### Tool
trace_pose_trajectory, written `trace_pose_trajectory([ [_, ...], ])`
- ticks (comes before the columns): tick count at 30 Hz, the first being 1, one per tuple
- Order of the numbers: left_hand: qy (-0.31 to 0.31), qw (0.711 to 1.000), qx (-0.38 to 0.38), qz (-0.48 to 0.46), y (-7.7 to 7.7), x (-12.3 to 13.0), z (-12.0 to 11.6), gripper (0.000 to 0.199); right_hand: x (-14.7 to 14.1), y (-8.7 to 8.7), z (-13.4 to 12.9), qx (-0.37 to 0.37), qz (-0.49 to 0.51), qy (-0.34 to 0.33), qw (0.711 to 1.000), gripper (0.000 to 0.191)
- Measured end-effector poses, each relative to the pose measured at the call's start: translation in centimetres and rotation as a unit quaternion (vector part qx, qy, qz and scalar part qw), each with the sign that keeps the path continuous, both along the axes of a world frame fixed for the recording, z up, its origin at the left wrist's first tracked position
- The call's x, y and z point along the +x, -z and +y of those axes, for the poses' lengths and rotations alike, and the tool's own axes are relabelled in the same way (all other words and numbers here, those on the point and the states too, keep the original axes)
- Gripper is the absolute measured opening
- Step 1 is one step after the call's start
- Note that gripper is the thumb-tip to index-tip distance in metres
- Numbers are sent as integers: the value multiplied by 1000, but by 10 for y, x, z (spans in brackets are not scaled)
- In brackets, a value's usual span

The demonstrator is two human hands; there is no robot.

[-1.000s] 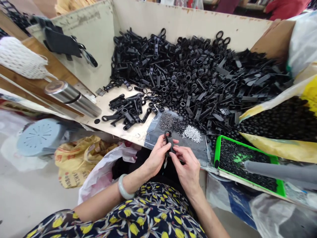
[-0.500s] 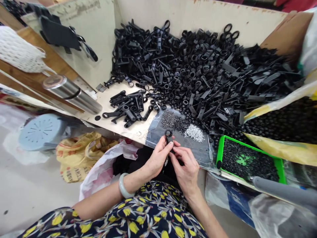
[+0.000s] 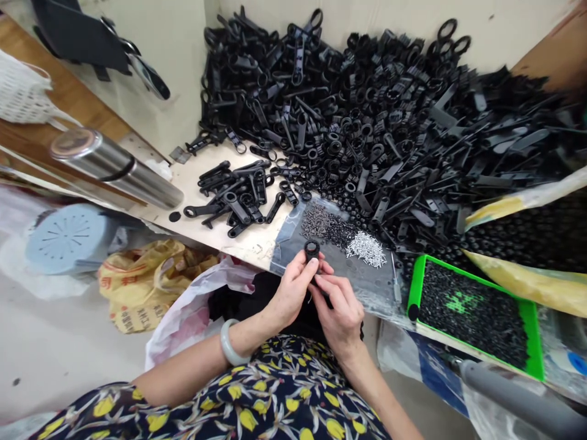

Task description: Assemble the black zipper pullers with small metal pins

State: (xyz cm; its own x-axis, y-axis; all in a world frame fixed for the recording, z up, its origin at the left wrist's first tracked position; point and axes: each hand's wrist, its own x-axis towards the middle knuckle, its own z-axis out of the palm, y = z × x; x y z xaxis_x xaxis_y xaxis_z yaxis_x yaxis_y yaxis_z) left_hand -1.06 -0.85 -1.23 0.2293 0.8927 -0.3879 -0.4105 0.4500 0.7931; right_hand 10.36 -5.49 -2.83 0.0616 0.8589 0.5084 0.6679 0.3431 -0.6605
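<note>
Held upright between the thumb and fingers of my left hand (image 3: 293, 284) is a black part with a ring (image 3: 312, 248) at its top. My right hand (image 3: 338, 308) is closed just to the right, its fingertips at the lower end of that part; what they pinch is hidden. Beyond my hands, a dark mat (image 3: 339, 263) carries a pile of silver pins (image 3: 367, 248) and a pile of small brownish-grey pieces (image 3: 315, 221). Several black ring-ended parts (image 3: 238, 205) lie on the pale tabletop at the left.
A large heap of black parts (image 3: 358, 122) fills the back. On the right are a green tray (image 3: 534, 342) of small black pieces and a grey tube-shaped tool (image 3: 509, 388). A steel flask (image 3: 151, 183) lies at the left, above a yellow bag (image 3: 137, 281).
The camera view has shifted closer to the table. The ringed part has turned in my left hand, so less of its body shows, and my right fingers have curled in lower beside it.
</note>
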Motion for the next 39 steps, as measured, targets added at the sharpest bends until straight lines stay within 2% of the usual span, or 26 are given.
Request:
trace_pose_trajectory([
  [6,-23,1000,7,7,4,-1,1,26,-1,1,2,-38,30,-3,999,18],
  [9,-20,1000,6,2,3,-2,1,24,1,1,1,-97,94,5,991,16],
  [13,-23,1000,10,-11,-4,-3,-3,25,5,-3,1,-227,209,11,951,31],
  [15,-12,999,14,-26,-8,-3,-7,29,6,-6,3,-274,238,-32,931,34],
  [18,2,999,24,-40,-12,-7,-13,39,3,-8,2,-303,273,-84,909,26],
  [22,5,998,20,-62,-18,-16,-23,34,-11,-13,-7,-275,341,-84,895,22],
  [28,-11,996,15,-85,-17,-27,-36,41,-29,-19,-20,-186,299,-60,934,21],
  [33,39,995,48,-75,-11,-31,-39,38,-32,-20,-27,-182,313,-50,931,22],
  [39,61,994,87,-22,-20,-35,-39,32,-32,-20,-32,-160,315,-37,935,23],
])
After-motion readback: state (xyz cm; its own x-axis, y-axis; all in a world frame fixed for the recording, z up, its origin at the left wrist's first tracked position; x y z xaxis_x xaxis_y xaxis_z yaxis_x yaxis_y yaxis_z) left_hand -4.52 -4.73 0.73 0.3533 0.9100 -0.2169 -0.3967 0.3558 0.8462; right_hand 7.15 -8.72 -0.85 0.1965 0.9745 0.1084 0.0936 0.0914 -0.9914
